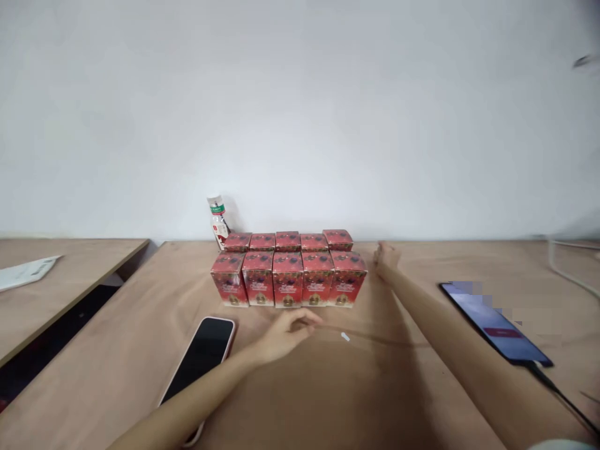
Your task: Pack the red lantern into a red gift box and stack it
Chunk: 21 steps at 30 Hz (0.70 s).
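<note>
Two rows of small red boxes (287, 269) stand on the brown table (328, 387), several per row, pressed side by side. My left hand (285, 334) lies on the table just in front of the front row, fingers loosely curled and holding nothing. My right hand (385, 257) reaches out beside the right end of the rows, close to the rightmost box (349, 278); its fingers are bent and blurred, and nothing shows in them. A small white scrap (345, 337) lies on the table between my arms.
A dark phone in a pale case (201, 356) lies by my left forearm. Another phone (494, 322) with a lit screen and a cable lies at right. A small bottle (218, 222) leans against the white wall behind the boxes. A second table with paper (25, 270) stands at left.
</note>
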{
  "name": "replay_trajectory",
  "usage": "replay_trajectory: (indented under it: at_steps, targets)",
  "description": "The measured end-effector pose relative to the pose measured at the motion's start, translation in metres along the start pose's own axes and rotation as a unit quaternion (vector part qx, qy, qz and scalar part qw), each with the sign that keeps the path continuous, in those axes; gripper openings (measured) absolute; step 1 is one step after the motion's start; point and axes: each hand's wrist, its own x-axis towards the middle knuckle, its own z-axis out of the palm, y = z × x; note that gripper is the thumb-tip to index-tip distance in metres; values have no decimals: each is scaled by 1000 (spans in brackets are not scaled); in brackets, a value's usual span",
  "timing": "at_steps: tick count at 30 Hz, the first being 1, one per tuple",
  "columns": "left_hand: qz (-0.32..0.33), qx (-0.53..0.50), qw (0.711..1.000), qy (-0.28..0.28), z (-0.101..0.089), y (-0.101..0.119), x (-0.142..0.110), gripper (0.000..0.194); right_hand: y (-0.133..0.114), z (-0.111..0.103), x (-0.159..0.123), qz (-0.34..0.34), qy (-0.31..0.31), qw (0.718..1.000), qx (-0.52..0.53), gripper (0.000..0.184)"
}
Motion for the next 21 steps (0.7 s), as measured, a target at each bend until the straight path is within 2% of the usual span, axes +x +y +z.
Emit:
replay_trajectory:
  at_steps: [3, 5, 7, 9, 10, 11, 14, 17, 19, 21]
  targets:
    - [78, 126, 983, 105, -29, 5, -45, 16, -8, -14, -42, -4, -1, 999, 34, 46]
    - [102, 179, 950, 233, -54, -2, -67, 17, -12, -24, -74, -7, -18, 999, 50, 48]
    - [73, 178, 897, 397, -78, -13, -76, 25, -14, -32, -105, -6, -53, 997, 59, 49]
    - [19, 115, 861, 495, -101, -23, -75, 45, -13, -36, -133, -4, -104, 993, 59, 51]
    - [-2, 58, 862, 503, -110, -26, -71, 53, -12, -36, -146, -3, -132, 990, 56, 52]
    - [-14, -8, 873, 487, -119, -29, -67, 59, -12, -36, -156, -3, -160, 986, 49, 52]
    - [13, -151, 907, 394, -136, -36, -56, 65, -17, -34, -178, -2, -233, 972, 20, 46]
    - [34, -162, 929, 330, -143, -39, -52, 64, -32, -31, -183, -28, -327, 944, -41, 33]
    - [20, -141, 947, 287, -144, -39, -52, 62, -42, -29, -182, -67, -399, 909, -102, 32]
    - [5, -128, 957, 262, -142, -36, -52, 60, -47, -26, -180, -102, -442, 878, -154, 31]
